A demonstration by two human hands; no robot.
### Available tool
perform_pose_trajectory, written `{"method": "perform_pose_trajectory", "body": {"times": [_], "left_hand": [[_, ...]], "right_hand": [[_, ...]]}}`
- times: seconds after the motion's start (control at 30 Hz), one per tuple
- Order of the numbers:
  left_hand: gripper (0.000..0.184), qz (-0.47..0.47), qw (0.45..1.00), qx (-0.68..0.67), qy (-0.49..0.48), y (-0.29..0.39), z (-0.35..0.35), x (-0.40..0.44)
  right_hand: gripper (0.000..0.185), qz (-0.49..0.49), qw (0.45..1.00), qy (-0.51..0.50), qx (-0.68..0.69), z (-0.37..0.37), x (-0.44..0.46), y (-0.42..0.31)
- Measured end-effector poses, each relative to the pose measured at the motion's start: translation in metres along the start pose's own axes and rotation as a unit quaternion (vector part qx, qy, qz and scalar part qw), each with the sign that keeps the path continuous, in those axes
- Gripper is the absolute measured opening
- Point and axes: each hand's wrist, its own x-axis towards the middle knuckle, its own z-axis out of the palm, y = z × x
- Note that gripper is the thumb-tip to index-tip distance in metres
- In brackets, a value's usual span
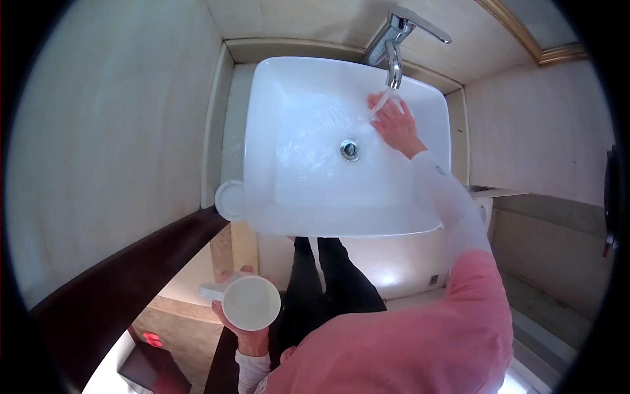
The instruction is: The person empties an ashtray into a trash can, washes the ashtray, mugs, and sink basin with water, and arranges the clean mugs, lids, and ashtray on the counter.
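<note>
The white mug [251, 303] is upright outside the near-left corner of the sink [348, 226], with the left hand [251, 338] wrapped round it; a slackened or slippery grip could drop it beyond the rim. Inside the sink's far-right part, the right hand [397, 126] is empty, fingers apart under the water stream [382, 100], and tilting its palm could splash the rim. A round white piece [230, 200] beside the sink's near-left corner could be knocked by a swinging mug.
</note>
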Motion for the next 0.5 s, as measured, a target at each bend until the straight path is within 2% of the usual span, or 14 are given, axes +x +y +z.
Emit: {"method": "perform_pose_trajectory", "body": {"times": [0.1, 0.17, 0.23, 0.33, 0.4, 0.43, 0.47, 0.5], "left_hand": [[0.053, 0.023, 1.0, 0.011, 0.005, -0.007, 0.003, -0.005], [0.054, 0.021, 1.0, 0.002, 0.007, -0.009, 0.003, -0.008], [0.054, -0.002, 1.0, -0.012, 0.002, -0.007, 0.001, -0.007], [0.054, 0.015, 1.0, 0.015, -0.001, -0.008, 0.016, -0.003], [0.052, 0.018, 0.998, -0.055, -0.028, -0.021, 0.012, -0.007], [0.052, 0.02, 0.995, -0.091, -0.042, -0.028, 0.009, -0.008], [0.051, 0.023, 0.995, -0.092, -0.026, -0.032, 0.007, -0.009], [0.05, 0.026, 0.995, -0.094, -0.009, -0.036, 0.004, -0.01]], "right_hand": [[0.057, 0.075, 0.993, -0.078, -0.035, 0.003, -0.018, -0.002], [0.064, -0.006, 0.999, 0.009, 0.049, -0.001, 0.007, -0.029], [0.061, -0.101, 0.984, 0.074, 0.123, -0.025, 0.053, -0.067], [0.058, -0.152, 0.981, 0.106, 0.062, -0.025, 0.097, -0.086], [0.057, -0.208, 0.974, 0.067, 0.064, -0.026, 0.085, -0.042], [0.058, -0.203, 0.963, 0.089, 0.152, -0.021, 0.067, -0.015], [0.054, -0.126, 0.91, 0.004, 0.394, -0.011, 0.049, 0.014], [0.053, -0.145, 0.981, -0.019, 0.129, -0.018, 0.031, 0.039]]}}
